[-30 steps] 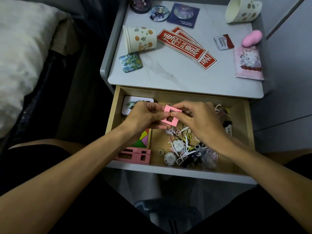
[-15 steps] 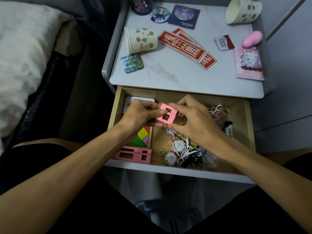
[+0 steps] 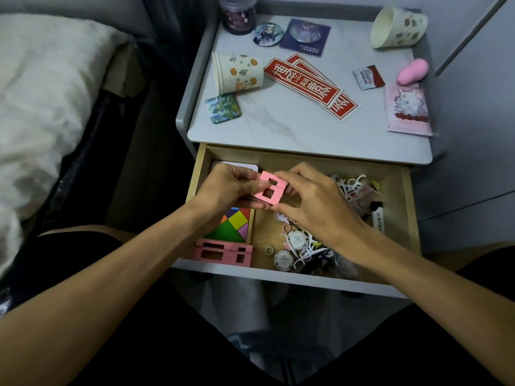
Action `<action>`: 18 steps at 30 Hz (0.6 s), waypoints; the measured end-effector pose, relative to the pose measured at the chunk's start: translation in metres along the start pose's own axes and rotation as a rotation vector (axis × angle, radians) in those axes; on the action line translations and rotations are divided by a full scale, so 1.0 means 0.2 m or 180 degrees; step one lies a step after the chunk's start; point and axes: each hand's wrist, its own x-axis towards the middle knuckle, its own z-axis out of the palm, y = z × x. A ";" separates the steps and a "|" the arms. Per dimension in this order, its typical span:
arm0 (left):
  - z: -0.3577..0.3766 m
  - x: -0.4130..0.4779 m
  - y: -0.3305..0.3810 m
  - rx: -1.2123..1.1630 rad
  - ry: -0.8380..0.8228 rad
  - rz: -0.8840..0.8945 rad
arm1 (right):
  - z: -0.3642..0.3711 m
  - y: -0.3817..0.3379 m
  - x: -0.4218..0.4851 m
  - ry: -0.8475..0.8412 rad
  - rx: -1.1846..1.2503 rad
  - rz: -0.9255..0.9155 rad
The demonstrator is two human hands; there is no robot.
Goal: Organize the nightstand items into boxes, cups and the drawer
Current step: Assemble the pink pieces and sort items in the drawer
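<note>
Over the open wooden drawer (image 3: 412,207) both hands hold a small pink piece with two square cut-outs (image 3: 274,194). My left hand (image 3: 228,188) pinches its left edge with thumb and fingers. My right hand (image 3: 315,201) grips its right side from above. Below them in the drawer lie a colourful tangram tray (image 3: 234,225), a longer pink cut-out piece (image 3: 223,253), and a heap of white floss picks, round badges and small items (image 3: 301,246). On the nightstand top (image 3: 292,129) two paper cups lie on their sides, the left cup (image 3: 238,72) and the back-right cup (image 3: 397,27).
On the top also lie red paper strips (image 3: 306,84), a square green magnet (image 3: 223,108), a round badge (image 3: 267,34), a dark card (image 3: 305,37), a small sachet (image 3: 367,77), a pink oval object (image 3: 412,71), a pink packet (image 3: 408,111) and a jar (image 3: 237,15). A bed with a white pillow (image 3: 41,107) is at left.
Both hands have turned and shifted the pink piece slightly while holding it over the drawer. The view has dipped a little. Everything else stays put.
</note>
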 end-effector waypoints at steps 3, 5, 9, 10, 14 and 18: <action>-0.01 0.00 0.01 0.0114 -0.0020 0.0012 | 0.00 -0.01 0.01 -0.0032 0.0014 -0.0005; -0.03 0.01 0.02 0.0198 -0.0082 -0.0044 | 0.00 -0.02 0.03 -0.0068 -0.0040 -0.0047; -0.11 0.00 0.05 0.0499 -0.0172 -0.0182 | 0.00 -0.06 0.08 -0.0144 -0.0067 -0.0048; -0.14 -0.01 0.07 0.0624 -0.0208 -0.0224 | 0.02 -0.08 0.10 -0.0173 0.0006 -0.0008; -0.31 -0.03 0.13 0.2547 -0.0084 -0.0326 | 0.12 -0.14 0.14 -0.0368 0.0356 0.0090; -0.44 0.03 0.10 0.4630 0.1157 -0.0223 | 0.32 -0.17 0.12 -0.1097 0.0466 0.0237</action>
